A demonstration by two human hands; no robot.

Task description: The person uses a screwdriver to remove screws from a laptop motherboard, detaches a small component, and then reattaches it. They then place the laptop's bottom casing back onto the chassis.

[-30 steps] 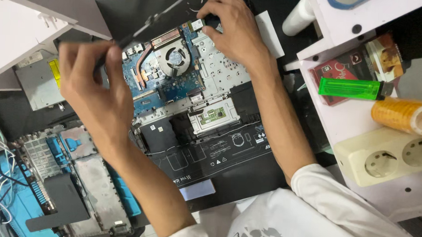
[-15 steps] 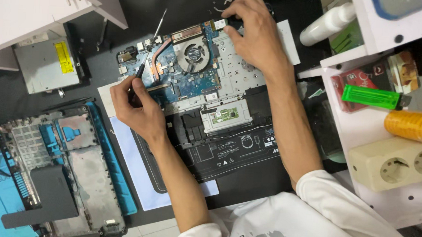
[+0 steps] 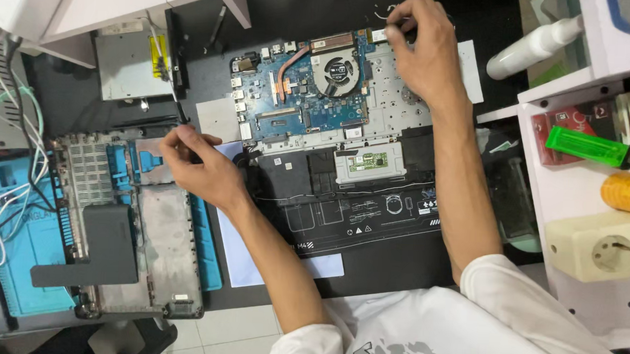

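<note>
Sprawling across the middle of the frame on the dark table (image 3: 265, 12), the opened black laptop chassis (image 3: 370, 215) lies with its innards up: a blue circuit board (image 3: 290, 101) with a copper heat pipe and a round cooling fan (image 3: 337, 68) at upper centre. Left of it lies the detached grey bottom cover (image 3: 149, 240), on a blue work mat (image 3: 14, 249). A white shelf unit (image 3: 597, 196) fills the right edge.

The right hand (image 3: 426, 58), fingers curled, pinches a small part at the chassis's top edge beside the fan; what exactly it grips I cannot tell. The left hand (image 3: 202, 165), loosely closed, holds a thin dark tool (image 3: 180, 111) near the board's left edge. Judging by this, board disassembly is under way; the next move calls for a steady tool tip.
</note>
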